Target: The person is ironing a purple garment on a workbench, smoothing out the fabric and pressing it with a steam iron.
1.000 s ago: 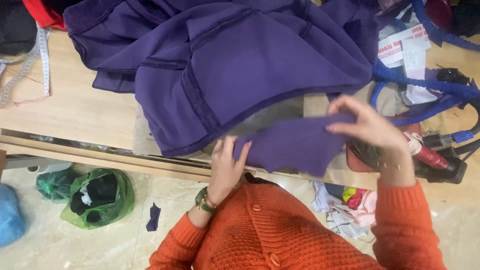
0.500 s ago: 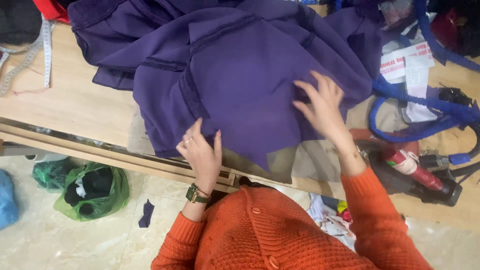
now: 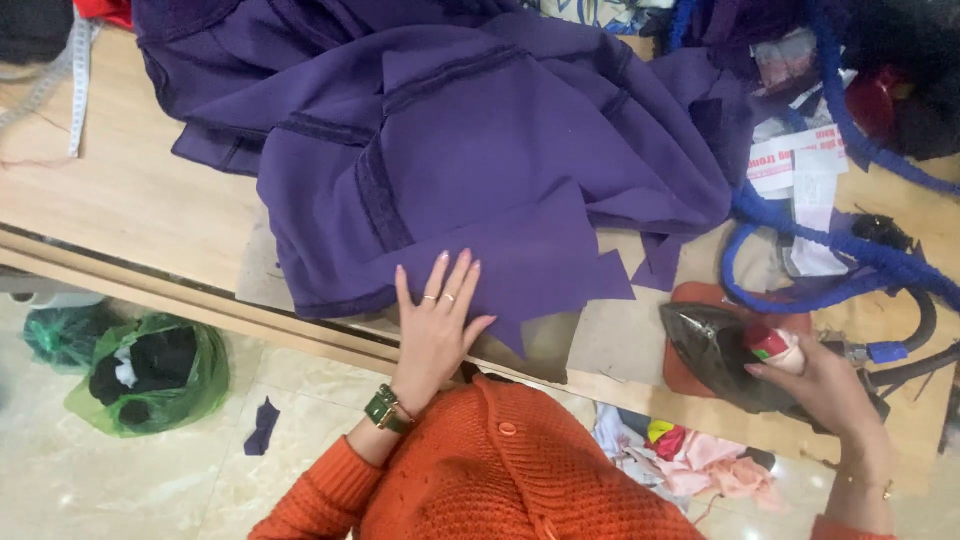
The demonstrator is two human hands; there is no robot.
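We press our left hand (image 3: 437,322) flat, fingers spread, on the purple fabric (image 3: 470,160); right of that fabric, our right hand (image 3: 815,380) grips the iron (image 3: 722,352).

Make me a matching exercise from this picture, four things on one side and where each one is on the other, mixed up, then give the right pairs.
Things:
1. left hand
2. right hand
3. green plastic bag
4. measuring tape

Places:
A. on the floor below the table edge
B. flat on the purple fabric
C. at the table's far left corner
D. on the handle of the iron

Pairs: 1-B, 2-D, 3-A, 4-C
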